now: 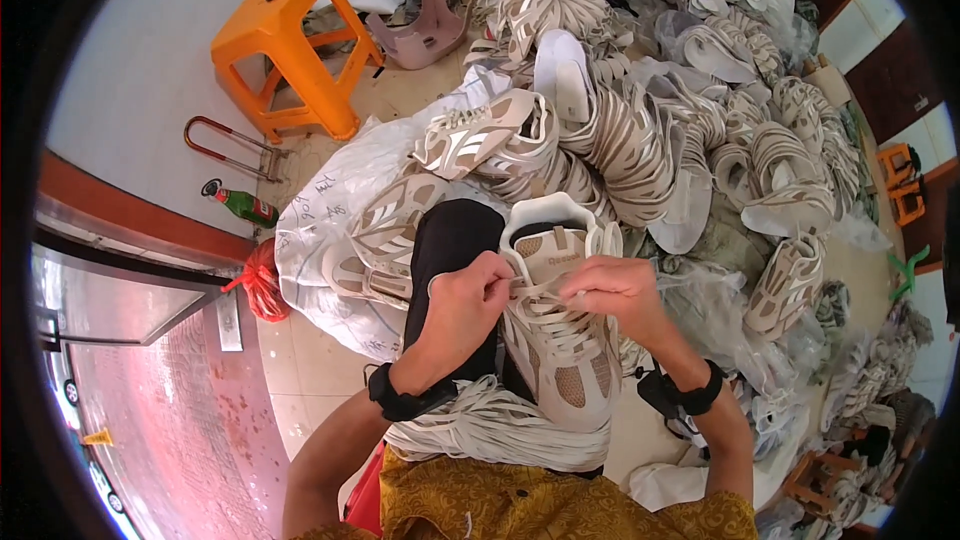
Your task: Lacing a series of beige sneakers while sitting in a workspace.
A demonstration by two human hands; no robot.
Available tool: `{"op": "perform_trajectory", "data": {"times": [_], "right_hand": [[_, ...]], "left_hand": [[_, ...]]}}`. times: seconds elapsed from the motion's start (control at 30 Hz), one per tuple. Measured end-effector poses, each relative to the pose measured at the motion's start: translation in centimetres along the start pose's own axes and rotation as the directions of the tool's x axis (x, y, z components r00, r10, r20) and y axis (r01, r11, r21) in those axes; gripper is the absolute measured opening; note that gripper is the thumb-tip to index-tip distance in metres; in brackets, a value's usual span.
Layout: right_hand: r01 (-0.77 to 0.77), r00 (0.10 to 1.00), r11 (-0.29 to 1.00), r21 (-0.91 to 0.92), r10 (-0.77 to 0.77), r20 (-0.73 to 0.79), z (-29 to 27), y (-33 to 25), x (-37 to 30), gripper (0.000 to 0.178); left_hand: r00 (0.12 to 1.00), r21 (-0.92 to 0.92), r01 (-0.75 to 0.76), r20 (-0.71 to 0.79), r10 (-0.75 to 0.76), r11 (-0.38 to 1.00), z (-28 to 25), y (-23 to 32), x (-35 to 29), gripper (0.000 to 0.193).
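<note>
A beige and white sneaker (572,380) rests on my lap, its toe toward me and its tongue and collar facing away. White laces (556,332) cross its front. At the left side of the tongue, my left hand (466,304) is closed in a pinch on the lace. My right hand (622,290) pinches the lace on the other side, thumb and forefinger together near the top eyelets. A thick bundle of loose off-white laces (495,427) lies across my lap below the shoe. Several similar finished-looking sneakers (480,136) sit on a white sack just beyond my knee.
Stacks of flat shoe uppers (630,155) spread ahead and to the right. Another sneaker (787,285) lies at right among clear plastic bags. An orange stool (290,45), a green bottle (248,206) and a red bag (264,283) stand at left, near a glass door (130,285).
</note>
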State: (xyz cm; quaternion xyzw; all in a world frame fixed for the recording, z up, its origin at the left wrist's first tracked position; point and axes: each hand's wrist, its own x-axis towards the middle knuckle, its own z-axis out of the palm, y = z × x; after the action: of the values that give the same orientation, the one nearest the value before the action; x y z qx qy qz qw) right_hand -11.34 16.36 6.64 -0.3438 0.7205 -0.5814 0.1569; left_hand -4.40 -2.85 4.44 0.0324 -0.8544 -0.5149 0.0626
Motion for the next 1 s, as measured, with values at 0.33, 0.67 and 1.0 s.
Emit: {"op": "perform_trajectory", "data": {"times": [0.33,0.67,1.0], "right_hand": [[-0.190,0.956,0.926,0.326,0.250,-0.152,-1.9,0.9,-1.4,0.013],[-0.052,0.978,0.993,-0.104,0.030,-0.205,-3.1,2.6,-0.3,0.013],[0.362,0.912,0.743,-0.563,-0.408,0.047,1.1,1.1,0.6,0.005]], "left_hand": [[0.890,0.510,-0.420,0.073,0.449,0.750,0.5,0.4,-0.4,0.013],[0.765,0.704,-0.628,0.480,0.429,0.333,0.5,3.6,1.0,0.023],[0.934,0.395,-0.304,0.304,0.189,0.867,-0.2,2.7,2.5,0.026]]}}
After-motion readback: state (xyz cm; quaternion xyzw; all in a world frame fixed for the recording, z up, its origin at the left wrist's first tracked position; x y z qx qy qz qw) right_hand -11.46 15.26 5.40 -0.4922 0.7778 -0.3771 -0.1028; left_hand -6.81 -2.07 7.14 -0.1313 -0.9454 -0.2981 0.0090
